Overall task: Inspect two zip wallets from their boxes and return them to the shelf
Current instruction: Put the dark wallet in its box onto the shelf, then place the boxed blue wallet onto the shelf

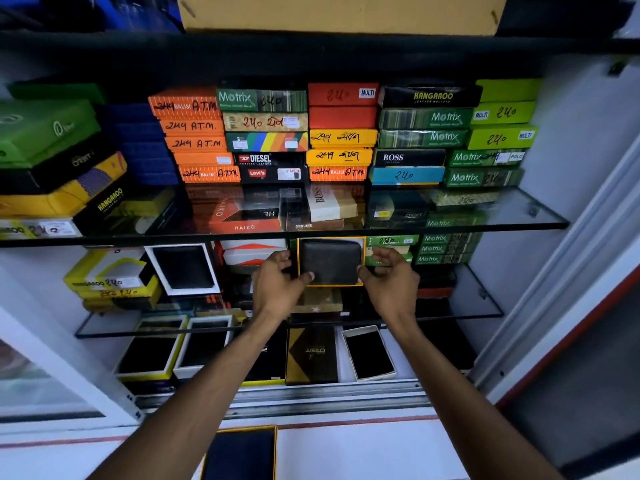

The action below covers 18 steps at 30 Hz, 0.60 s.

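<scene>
A black zip wallet (330,261) lies in an open box with a thin orange rim (298,263), held upright just under the upper glass shelf at the middle level. My left hand (277,287) grips the box's left lower edge, with the thumb pressed on the wallet's bottom left corner. On the other side, my right hand (391,282) pinches the box's right edge with thumb and fingers. A dark blue box part with a yellow rim (242,455) rests on the white counter below, between my forearms.
Stacks of labelled wallet boxes (343,133) fill the upper glass shelf (485,226). Open boxes with black insides (183,268) stand left on the middle shelf, and several more (369,353) lie on the bottom level. A sliding door frame (554,271) runs along the right.
</scene>
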Available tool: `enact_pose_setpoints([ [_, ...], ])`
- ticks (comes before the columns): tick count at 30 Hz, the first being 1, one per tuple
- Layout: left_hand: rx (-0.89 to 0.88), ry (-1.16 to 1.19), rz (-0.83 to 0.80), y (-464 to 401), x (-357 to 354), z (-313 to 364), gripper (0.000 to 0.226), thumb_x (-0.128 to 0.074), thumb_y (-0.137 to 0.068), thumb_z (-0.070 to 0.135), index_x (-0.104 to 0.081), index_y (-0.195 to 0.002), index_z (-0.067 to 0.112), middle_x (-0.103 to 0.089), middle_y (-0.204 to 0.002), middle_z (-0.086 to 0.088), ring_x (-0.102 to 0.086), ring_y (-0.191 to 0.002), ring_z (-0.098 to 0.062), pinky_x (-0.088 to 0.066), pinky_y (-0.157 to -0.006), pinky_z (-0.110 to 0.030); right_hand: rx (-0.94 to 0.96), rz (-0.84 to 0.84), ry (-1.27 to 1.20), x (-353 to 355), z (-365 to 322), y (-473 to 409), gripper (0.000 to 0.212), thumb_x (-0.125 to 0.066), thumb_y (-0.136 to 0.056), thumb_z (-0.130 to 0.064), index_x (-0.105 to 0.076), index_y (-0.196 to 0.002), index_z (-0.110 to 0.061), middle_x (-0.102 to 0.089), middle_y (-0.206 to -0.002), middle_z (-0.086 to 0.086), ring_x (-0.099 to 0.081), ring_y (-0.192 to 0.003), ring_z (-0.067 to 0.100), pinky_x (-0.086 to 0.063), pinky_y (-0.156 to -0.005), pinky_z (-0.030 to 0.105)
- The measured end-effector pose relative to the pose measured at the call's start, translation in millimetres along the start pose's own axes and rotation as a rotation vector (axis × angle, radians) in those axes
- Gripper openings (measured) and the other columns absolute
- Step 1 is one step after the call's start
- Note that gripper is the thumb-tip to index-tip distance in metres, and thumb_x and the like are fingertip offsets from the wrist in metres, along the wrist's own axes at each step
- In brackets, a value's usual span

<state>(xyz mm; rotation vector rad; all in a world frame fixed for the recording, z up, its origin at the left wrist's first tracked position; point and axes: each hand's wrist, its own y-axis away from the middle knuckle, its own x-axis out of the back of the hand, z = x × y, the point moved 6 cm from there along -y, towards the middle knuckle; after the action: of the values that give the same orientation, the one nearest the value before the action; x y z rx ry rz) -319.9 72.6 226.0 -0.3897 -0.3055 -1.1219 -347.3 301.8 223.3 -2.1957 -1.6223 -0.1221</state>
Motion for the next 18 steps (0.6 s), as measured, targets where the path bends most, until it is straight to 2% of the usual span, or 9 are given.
enact_pose_setpoints([
  [2,-0.014,-0.020,0.030,13.6,16.6,4.5,0.055,-0.084,-0.072,0.025,-0.063,-0.120,0.012,-0.065,-0.108,0.009,-0.065,-0.091,-0.008,-0.040,-0.062,0.003,0.050,0.011,-0.010,3.1,-10.4,16.5,0.040,-0.079,-0.078,-0.020,-0.067,-0.117,-0.017,-0.071,-0.105,-0.007,-0.065,-0.084,0.010,-0.056,-0.074,0.021],
  [5,-0.052,-0.060,0.043,40.0,45.3,1.1,0.043,-0.083,-0.072,0.032,-0.070,-0.110,0.017,-0.072,-0.099,0.010,-0.068,-0.078,0.000,-0.049,-0.067,-0.006,0.075,-0.006,-0.058,3.0,-21.7,46.5,0.038,-0.077,-0.079,-0.017,-0.067,-0.116,-0.018,-0.071,-0.103,-0.006,-0.062,-0.080,0.010,-0.052,-0.067,0.011],
  [7,-0.041,-0.050,0.030,62.5,65.7,-13.1,0.035,-0.082,-0.074,0.027,-0.071,-0.106,0.016,-0.072,-0.095,0.010,-0.066,-0.076,0.008,-0.047,-0.065,-0.002,0.050,-0.047,-0.113,-3.7,-25.2,73.0,0.033,-0.076,-0.078,-0.010,-0.069,-0.110,-0.016,-0.070,-0.098,-0.004,-0.060,-0.076,0.009,-0.048,-0.063,0.004],
  [10,0.001,-0.071,0.048,98.6,95.1,-42.3,0.024,-0.080,-0.077,0.024,-0.073,-0.099,0.016,-0.073,-0.088,0.009,-0.066,-0.075,0.006,-0.050,-0.069,-0.007,0.025,-0.165,-0.224,-21.3,-23.6,116.6,0.025,-0.074,-0.080,-0.003,-0.067,-0.100,-0.017,-0.070,-0.090,0.001,-0.060,-0.068,0.006,-0.049,-0.064,0.009],
  [13,0.089,-0.105,0.017,134.5,112.9,-90.0,0.015,-0.079,-0.078,0.022,-0.075,-0.092,0.017,-0.075,-0.083,0.008,-0.068,-0.071,-0.002,-0.056,-0.071,-0.020,-0.024,-0.290,-0.188,-42.5,-1.5,161.4,0.022,-0.072,-0.081,-0.001,-0.067,-0.091,-0.019,-0.069,-0.080,-0.007,-0.062,-0.066,-0.004,-0.049,-0.067,0.008],
  [15,0.169,-0.136,-0.012,154.3,117.1,-128.6,0.012,-0.080,-0.077,0.023,-0.075,-0.087,0.020,-0.075,-0.079,0.009,-0.069,-0.065,-0.004,-0.057,-0.071,-0.027,-0.095,-0.364,-0.118,-62.5,26.7,187.7,0.019,-0.075,-0.080,-0.006,-0.069,-0.087,-0.022,-0.072,-0.081,-0.009,-0.066,-0.068,-0.002,-0.054,-0.070,0.020],
  [18,0.308,-0.261,-0.068,177.0,117.9,-181.9,0.015,-0.079,-0.076,0.030,-0.075,-0.086,0.020,-0.075,-0.080,0.010,-0.069,-0.072,-0.001,-0.050,-0.077,-0.023,-0.199,-0.443,0.075,-90.3,75.7,217.2,0.012,-0.079,-0.077,-0.013,-0.072,-0.083,-0.019,-0.074,-0.086,-0.009,-0.072,-0.079,0.007,-0.059,-0.080,0.029],
])
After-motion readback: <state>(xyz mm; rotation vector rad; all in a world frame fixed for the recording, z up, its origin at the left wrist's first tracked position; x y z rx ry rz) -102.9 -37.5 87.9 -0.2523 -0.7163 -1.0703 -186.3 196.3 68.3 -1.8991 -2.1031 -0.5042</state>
